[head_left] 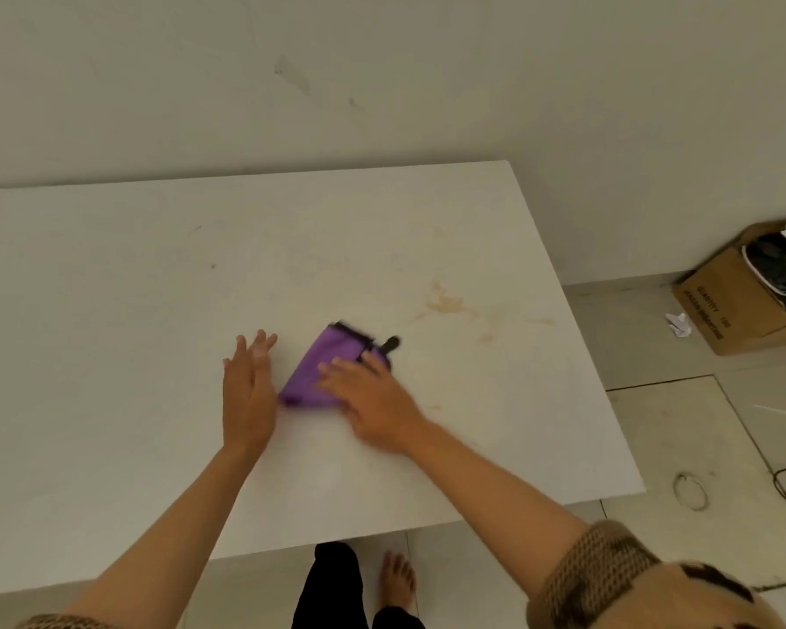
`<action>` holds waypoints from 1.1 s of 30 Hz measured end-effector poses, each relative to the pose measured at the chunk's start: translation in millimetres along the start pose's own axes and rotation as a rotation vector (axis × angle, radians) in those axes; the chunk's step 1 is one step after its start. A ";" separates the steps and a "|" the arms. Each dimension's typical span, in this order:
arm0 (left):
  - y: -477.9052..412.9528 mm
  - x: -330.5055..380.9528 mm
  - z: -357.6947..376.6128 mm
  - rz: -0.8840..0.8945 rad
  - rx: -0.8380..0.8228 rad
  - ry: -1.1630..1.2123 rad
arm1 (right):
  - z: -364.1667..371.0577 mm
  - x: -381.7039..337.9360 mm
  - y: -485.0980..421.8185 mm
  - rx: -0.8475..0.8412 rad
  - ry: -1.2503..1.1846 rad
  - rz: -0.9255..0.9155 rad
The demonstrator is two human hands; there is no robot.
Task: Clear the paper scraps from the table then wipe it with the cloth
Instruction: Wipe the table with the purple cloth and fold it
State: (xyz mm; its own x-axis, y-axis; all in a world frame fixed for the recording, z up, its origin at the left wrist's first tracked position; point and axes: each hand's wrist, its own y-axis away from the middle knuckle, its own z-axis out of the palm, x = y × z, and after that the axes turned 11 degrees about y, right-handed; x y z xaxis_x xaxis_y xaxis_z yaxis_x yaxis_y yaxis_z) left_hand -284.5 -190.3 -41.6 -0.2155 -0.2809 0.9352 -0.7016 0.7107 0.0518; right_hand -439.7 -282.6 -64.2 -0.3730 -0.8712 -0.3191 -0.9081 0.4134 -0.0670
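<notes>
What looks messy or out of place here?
Brownish stains mark the table just beyond the cloth, not yet wiped away. A crumpled paper scrap lies on the floor beside the box, not inside it.

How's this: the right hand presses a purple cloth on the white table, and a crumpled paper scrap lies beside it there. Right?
Not quite. In the head view the right hand presses the purple cloth on the table, but the paper scrap lies on the floor beside the cardboard box.
</notes>
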 end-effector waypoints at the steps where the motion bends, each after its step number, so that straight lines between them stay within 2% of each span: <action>1: 3.0 2.7 1.9 0.060 -0.007 -0.016 | -10.1 8.8 -7.4 -0.006 -0.046 0.074; 4: 11.8 22.3 18.1 0.142 -0.087 0.067 | -39.3 17.2 -17.2 -0.044 -0.412 0.174; 5: 14.0 33.0 26.4 0.114 -0.140 0.121 | -45.8 15.1 -16.2 0.013 -0.516 0.202; 7: 17.2 48.6 46.1 0.037 -0.284 0.153 | -53.9 14.7 -5.0 0.247 -0.630 0.319; 8: 17.9 49.0 55.1 0.009 -0.356 0.078 | -54.0 18.2 5.4 0.368 -0.627 0.409; 10: 19.3 33.2 66.8 0.022 -0.459 -0.272 | -49.3 34.6 31.8 0.545 -0.524 0.583; 12: 19.9 9.5 70.4 0.101 -0.464 -0.580 | -48.3 57.8 60.9 0.640 -0.397 0.734; 13: 19.2 1.8 72.2 0.125 -0.433 -0.634 | -49.5 70.1 75.2 0.657 -0.355 0.808; 17: -2.3 4.9 87.0 0.071 -0.309 -0.649 | -54.3 120.1 122.4 0.631 -0.183 1.060; 21: -43.5 21.6 106.3 -0.021 -0.239 -0.682 | -47.2 147.7 147.5 0.378 0.008 1.232; 25: -58.0 34.2 140.1 -0.042 -0.214 -0.729 | -39.6 146.5 151.1 0.301 0.141 1.232; 29: -43.9 35.3 186.4 0.145 -0.286 -0.694 | -40.8 146.7 149.2 0.296 0.164 1.213; 33: -20.1 54.7 244.4 0.243 -0.358 -0.732 | -38.7 148.8 149.9 0.306 0.181 1.214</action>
State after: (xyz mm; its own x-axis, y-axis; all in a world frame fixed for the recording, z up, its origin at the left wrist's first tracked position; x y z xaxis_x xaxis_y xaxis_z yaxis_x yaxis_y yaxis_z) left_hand -448.2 -377.5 -77.1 -0.8040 -0.3524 0.4790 -0.3478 0.9320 0.1019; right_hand -638.7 -360.5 -85.2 -0.9756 0.0971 -0.1967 0.1080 0.9931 -0.0453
